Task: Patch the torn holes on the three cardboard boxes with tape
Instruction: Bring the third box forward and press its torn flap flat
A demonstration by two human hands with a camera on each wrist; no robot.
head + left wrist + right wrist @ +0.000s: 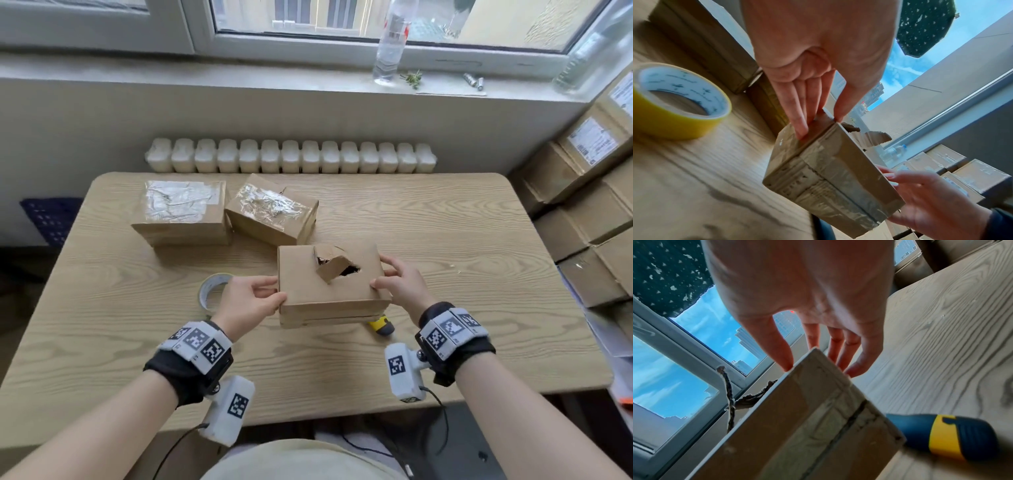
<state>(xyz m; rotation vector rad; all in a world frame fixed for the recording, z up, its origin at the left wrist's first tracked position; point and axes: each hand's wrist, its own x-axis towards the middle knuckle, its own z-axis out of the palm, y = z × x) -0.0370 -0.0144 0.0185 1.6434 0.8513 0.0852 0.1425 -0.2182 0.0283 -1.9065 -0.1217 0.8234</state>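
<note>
A cardboard box [308,287] with a ragged torn hole [342,269] in its top is held by its two ends just above the wooden table [445,240]. My left hand [274,291] grips the left end, thumb on top, fingers [801,128] on the side. My right hand [380,274] grips the right end, and its fingers [855,369] curl over the box [797,426] edge. Two more boxes [181,212] [272,212] lie at the back left with crinkled clear tape over their tops. A yellow tape roll [210,289] [674,104] lies flat beside my left hand.
A yellow and dark blue tool handle [382,325] [945,433] lies on the table, partly under the held box. Stacked cardboard boxes [589,205] stand to the right of the table. A radiator [291,156] and a window sill with a bottle [390,44] lie beyond.
</note>
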